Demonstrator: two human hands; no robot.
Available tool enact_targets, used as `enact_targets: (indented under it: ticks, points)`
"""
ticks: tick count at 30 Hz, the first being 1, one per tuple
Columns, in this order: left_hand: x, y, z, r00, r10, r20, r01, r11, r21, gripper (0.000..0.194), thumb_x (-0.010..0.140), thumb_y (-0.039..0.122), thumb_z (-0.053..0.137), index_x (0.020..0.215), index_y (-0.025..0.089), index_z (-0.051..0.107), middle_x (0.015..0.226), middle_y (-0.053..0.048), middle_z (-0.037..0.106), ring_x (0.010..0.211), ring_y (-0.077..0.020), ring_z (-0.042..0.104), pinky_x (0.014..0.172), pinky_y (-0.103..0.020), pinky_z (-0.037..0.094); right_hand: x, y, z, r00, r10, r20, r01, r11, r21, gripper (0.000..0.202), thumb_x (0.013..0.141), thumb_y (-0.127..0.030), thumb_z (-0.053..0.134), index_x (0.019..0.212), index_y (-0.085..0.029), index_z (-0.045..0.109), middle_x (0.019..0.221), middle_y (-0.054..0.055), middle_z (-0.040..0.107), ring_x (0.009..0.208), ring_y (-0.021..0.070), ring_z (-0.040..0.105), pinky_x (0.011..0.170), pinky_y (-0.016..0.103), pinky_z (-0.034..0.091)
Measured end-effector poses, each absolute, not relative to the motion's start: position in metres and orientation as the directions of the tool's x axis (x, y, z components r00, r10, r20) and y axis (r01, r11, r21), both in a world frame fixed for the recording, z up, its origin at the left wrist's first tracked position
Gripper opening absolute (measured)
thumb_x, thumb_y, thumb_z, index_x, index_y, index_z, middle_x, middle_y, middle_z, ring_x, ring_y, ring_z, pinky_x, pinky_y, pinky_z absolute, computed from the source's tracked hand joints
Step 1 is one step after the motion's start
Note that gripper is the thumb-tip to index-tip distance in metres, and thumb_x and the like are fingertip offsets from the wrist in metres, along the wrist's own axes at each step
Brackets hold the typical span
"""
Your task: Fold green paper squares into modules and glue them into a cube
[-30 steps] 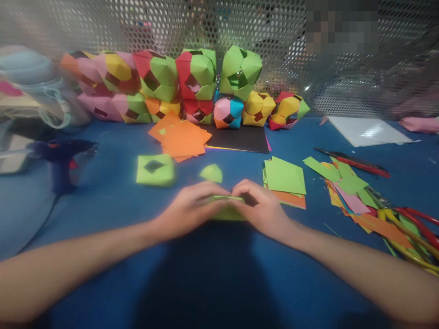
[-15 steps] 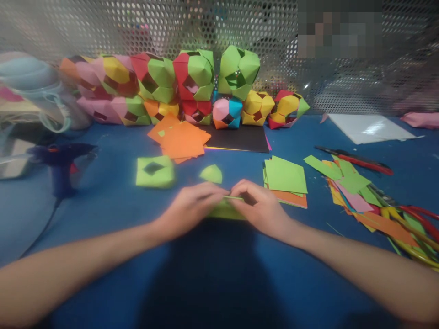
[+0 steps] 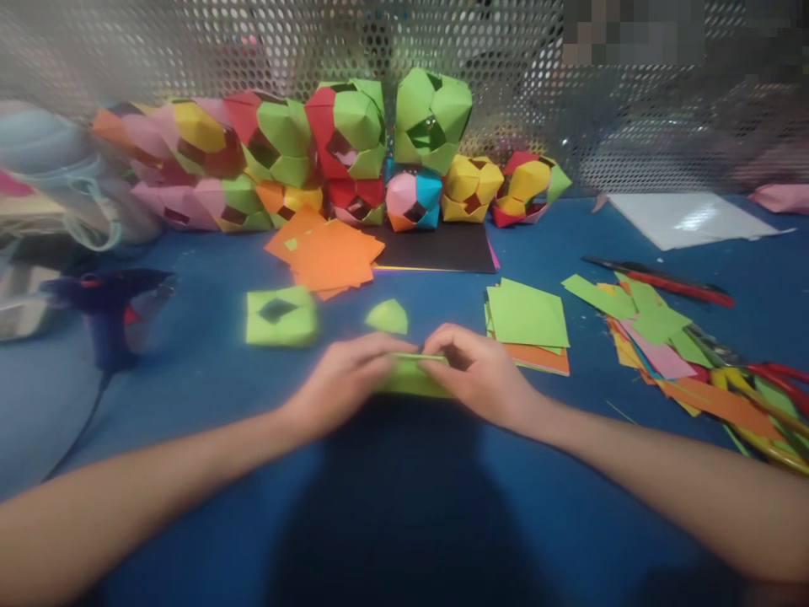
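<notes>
Between my two hands is a green sheet of paper point(image 3: 414, 384), its far edge turned up in a fold. My left hand point(image 3: 350, 371) pinches that fold from the left, fingertips partly hidden behind it. On the other end, my right hand point(image 3: 477, 371) grips the same fold with thumb and bent fingers. Just beyond the hands lies a small folded green piece point(image 3: 388, 316). Left of it sits a green paper shape with a dark opening point(image 3: 281, 316). A stack of square papers point(image 3: 527, 316), green on top and orange below, rests to the right.
Several folded paper shapes point(image 3: 354, 126) stand stacked along a perforated metal screen point(image 3: 506, 51). Orange sheets point(image 3: 334, 253) overlap a black sheet point(image 3: 436, 249). A glue gun point(image 3: 110, 312) stands left. Paper strips point(image 3: 657, 320), red-handled scissors point(image 3: 683, 287) and yellow-handled scissors point(image 3: 752, 405) lie right.
Both hands keep hold of the green sheet; slightly more of its turned-up edge shows between the fingers. The view has shifted a little, with the far objects sitting higher.
</notes>
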State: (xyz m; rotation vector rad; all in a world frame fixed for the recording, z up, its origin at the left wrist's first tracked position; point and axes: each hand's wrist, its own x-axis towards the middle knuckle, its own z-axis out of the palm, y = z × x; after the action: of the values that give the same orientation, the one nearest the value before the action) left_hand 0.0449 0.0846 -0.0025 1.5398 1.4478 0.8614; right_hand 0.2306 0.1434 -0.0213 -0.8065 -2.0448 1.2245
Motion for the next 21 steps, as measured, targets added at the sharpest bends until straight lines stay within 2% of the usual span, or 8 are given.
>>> enact_targets:
  ticks: [7, 15, 18, 21]
  points:
    - [0.0485, 0.0861, -0.0010, 0.152, 0.988, -0.026, 0.467, -0.049, 0.883, 0.026, 0.087, 0.032, 0.050, 0.091, 0.016, 0.070, 0.095, -0.005, 0.070, 0.088, -0.0162, 0.063, 0.081, -0.027, 0.048, 0.2309, 0.1447, -0.0227, -0.616, 0.763, 0.195, 0.182, 0.379, -0.907, 0.008, 0.080, -0.020, 0.058, 0.073, -0.019, 0.055, 0.070, -0.001, 0.057, 0.064, 0.0099, 0.049, 0.058, 0.024, 0.040]
    - [0.0495, 0.0854, 0.0006, 0.063, 0.995, -0.071, 0.448, 0.035, 0.893, 0.028, 0.087, 0.036, 0.051, 0.089, 0.018, 0.072, 0.097, -0.005, 0.071, 0.090, -0.0184, 0.064, 0.083, -0.029, 0.049, 0.2316, 0.1429, -0.0169, -0.641, 0.756, 0.129, 0.151, 0.290, -0.945, 0.011, 0.078, -0.026, 0.063, 0.077, -0.019, 0.054, 0.070, -0.002, 0.054, 0.061, 0.0091, 0.047, 0.053, 0.022, 0.040]
    - [0.0493, 0.0853, 0.0006, 0.044, 0.996, -0.074, 0.440, 0.048, 0.897, 0.027, 0.087, 0.035, 0.051, 0.089, 0.018, 0.072, 0.097, -0.004, 0.072, 0.089, -0.0179, 0.064, 0.084, -0.029, 0.049, 0.2333, 0.1432, -0.0140, -0.666, 0.738, 0.110, 0.155, 0.281, -0.947, 0.012, 0.083, -0.029, 0.057, 0.079, -0.019, 0.056, 0.071, -0.002, 0.054, 0.059, 0.0086, 0.046, 0.052, 0.022, 0.039]
    - [0.0490, 0.0854, 0.0006, 0.043, 0.996, -0.077, 0.444, 0.050, 0.894, 0.026, 0.086, 0.034, 0.052, 0.088, 0.017, 0.072, 0.097, -0.004, 0.071, 0.089, -0.0178, 0.064, 0.085, -0.029, 0.048, 0.2342, 0.1437, -0.0146, -0.648, 0.748, 0.145, 0.174, 0.330, -0.928, 0.014, 0.087, -0.025, 0.051, 0.077, -0.018, 0.057, 0.073, -0.001, 0.056, 0.065, 0.0094, 0.049, 0.056, 0.022, 0.040]
